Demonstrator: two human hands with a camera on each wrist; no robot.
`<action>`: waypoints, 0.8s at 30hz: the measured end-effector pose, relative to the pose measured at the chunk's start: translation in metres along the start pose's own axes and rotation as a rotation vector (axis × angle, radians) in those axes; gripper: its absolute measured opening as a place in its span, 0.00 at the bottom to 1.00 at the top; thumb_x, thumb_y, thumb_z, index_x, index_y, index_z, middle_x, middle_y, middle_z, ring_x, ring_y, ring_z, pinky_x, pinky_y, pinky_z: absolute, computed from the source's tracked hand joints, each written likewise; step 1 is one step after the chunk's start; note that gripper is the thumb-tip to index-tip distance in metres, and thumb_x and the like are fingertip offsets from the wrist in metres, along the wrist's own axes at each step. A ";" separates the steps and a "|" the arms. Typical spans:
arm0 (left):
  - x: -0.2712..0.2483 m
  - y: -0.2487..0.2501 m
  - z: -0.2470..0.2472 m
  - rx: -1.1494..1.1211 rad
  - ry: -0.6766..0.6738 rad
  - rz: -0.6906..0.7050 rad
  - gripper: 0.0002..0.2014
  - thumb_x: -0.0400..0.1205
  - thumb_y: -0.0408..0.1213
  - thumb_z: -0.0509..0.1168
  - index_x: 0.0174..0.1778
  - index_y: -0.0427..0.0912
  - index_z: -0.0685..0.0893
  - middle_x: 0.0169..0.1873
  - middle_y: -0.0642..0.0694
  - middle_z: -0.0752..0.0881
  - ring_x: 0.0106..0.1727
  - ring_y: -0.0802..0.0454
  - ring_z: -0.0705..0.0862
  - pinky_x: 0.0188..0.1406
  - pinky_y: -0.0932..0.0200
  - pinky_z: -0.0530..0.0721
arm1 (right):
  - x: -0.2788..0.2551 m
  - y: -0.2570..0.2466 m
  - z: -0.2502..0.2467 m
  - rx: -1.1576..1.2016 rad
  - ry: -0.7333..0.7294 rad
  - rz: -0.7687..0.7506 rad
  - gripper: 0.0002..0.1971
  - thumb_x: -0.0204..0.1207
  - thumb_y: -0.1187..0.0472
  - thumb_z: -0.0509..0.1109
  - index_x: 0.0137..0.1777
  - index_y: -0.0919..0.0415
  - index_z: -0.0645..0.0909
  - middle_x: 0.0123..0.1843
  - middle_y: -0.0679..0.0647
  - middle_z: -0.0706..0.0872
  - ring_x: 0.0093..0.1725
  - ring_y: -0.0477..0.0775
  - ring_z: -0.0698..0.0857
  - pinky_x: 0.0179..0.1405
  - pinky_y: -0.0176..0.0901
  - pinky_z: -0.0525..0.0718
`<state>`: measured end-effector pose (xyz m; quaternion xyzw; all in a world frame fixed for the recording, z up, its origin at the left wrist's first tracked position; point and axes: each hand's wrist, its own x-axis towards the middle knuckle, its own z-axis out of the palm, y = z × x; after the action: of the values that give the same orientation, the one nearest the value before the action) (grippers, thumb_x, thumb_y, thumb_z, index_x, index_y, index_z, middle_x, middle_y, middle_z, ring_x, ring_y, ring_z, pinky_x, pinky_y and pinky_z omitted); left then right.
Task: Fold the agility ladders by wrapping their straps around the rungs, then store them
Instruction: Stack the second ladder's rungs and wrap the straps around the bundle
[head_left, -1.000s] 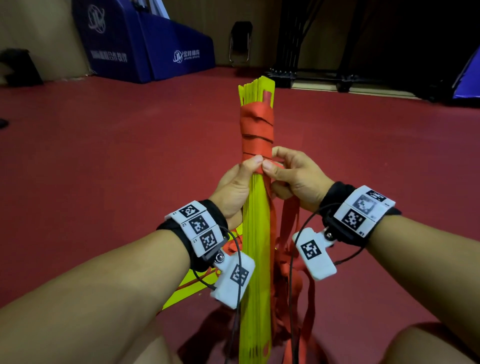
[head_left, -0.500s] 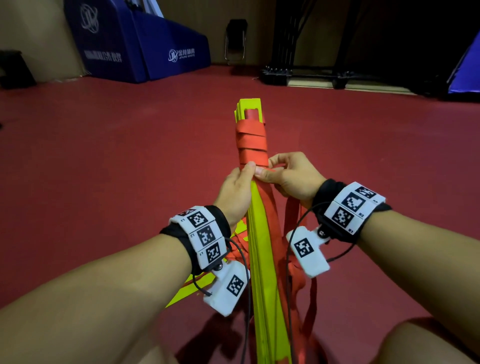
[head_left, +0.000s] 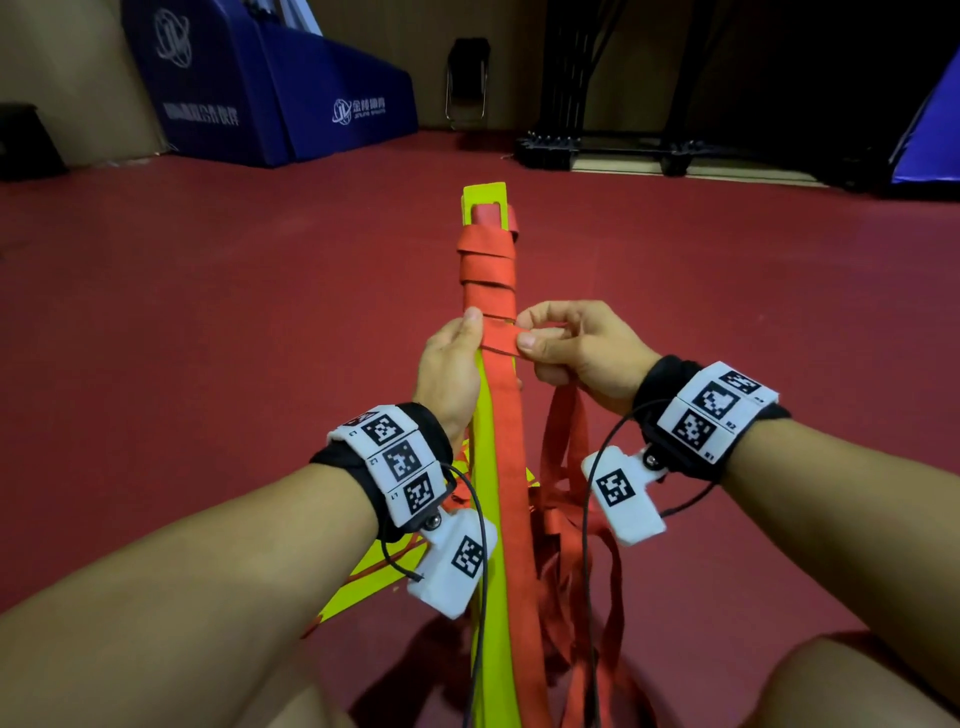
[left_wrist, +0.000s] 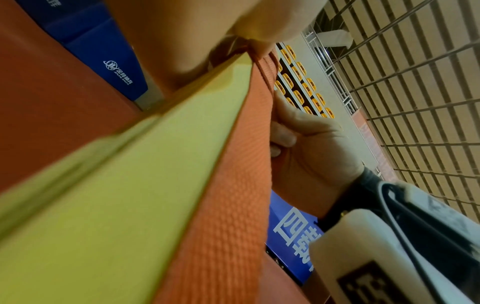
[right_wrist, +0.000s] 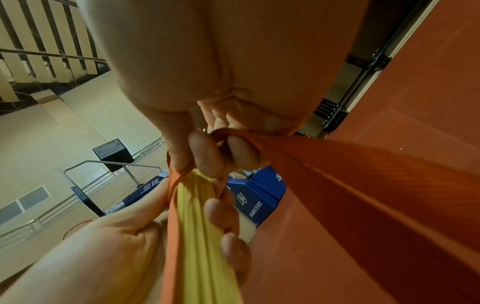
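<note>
The right hand (head_left: 582, 353) pinched the red strap (head_left: 498, 343) between thumb and forefinger, right against the stacked yellow rungs (head_left: 485, 415). The left hand (head_left: 449, 371) curled round those rungs just below the wrapped turns, above the red floor (head_left: 208, 338).

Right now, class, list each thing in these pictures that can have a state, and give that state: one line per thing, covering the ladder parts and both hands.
Stack of flat yellow plastic rungs: bundled together, far end bound.
Red woven strap: coiled several turns round the far end; the rest runs along the stack and hangs loose.
Left hand: grips the rung stack, thumb on the strap.
Right hand: pinches the strap at the lowest turn.
</note>
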<state>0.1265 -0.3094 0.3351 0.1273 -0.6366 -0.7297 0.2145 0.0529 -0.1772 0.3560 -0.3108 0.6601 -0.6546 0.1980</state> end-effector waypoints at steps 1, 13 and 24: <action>-0.001 0.001 0.000 -0.002 -0.003 -0.014 0.17 0.93 0.44 0.53 0.53 0.38 0.84 0.28 0.42 0.85 0.23 0.47 0.84 0.25 0.54 0.84 | 0.000 -0.001 -0.001 -0.051 -0.001 -0.005 0.05 0.80 0.73 0.69 0.44 0.66 0.78 0.23 0.50 0.78 0.20 0.45 0.71 0.21 0.34 0.67; -0.006 0.003 0.001 -0.043 -0.012 -0.025 0.26 0.94 0.47 0.50 0.59 0.25 0.83 0.29 0.31 0.83 0.22 0.44 0.81 0.21 0.58 0.81 | -0.003 -0.008 -0.005 -0.312 -0.114 -0.043 0.19 0.85 0.58 0.68 0.36 0.71 0.86 0.34 0.64 0.89 0.31 0.58 0.77 0.31 0.44 0.73; 0.001 -0.002 0.005 -0.124 0.029 -0.040 0.23 0.82 0.55 0.61 0.59 0.37 0.82 0.50 0.28 0.88 0.48 0.36 0.85 0.58 0.31 0.83 | -0.005 -0.005 0.002 -0.306 0.001 -0.168 0.18 0.82 0.66 0.71 0.29 0.61 0.78 0.32 0.49 0.79 0.25 0.42 0.75 0.30 0.35 0.74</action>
<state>0.1231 -0.3059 0.3344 0.1370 -0.5843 -0.7700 0.2166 0.0585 -0.1753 0.3600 -0.3908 0.7238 -0.5611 0.0927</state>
